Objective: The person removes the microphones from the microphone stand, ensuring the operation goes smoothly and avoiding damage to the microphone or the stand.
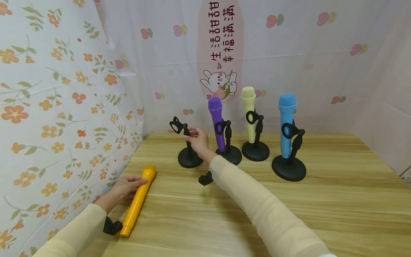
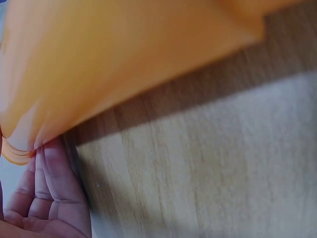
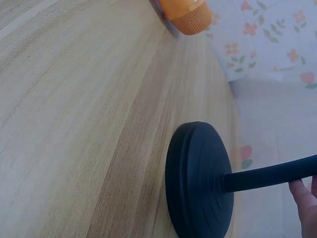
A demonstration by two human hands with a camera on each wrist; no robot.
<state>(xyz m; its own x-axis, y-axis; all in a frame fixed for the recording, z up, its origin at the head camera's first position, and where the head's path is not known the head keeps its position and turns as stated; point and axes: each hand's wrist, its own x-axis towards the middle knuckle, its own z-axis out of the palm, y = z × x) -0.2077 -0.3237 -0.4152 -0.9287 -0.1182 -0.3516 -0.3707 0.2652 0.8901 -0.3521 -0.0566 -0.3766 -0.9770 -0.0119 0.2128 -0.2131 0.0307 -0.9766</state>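
On the left of the table lies an orange microphone (image 1: 138,200), its mesh head pointing away from me. My left hand (image 1: 126,187) grips it just below the head, thumb on top; the left wrist view shows fingers (image 2: 54,183) against its underside. A black microphone stand (image 1: 190,157) with an empty ring clip (image 1: 176,125) stands upright at the back. My right hand (image 1: 198,142) holds its post between thumb and fingers, just under the clip. In the right wrist view the round base (image 3: 200,181) and post show, with fingertips at the post.
Right of my right hand stand three more black stands, carrying a purple microphone (image 1: 216,123), a pale yellow microphone (image 1: 249,114) and a blue microphone (image 1: 286,125). A flowered cloth (image 1: 64,107) borders the wooden table (image 1: 337,200) on the left, and a printed curtain (image 1: 305,53) hangs behind.
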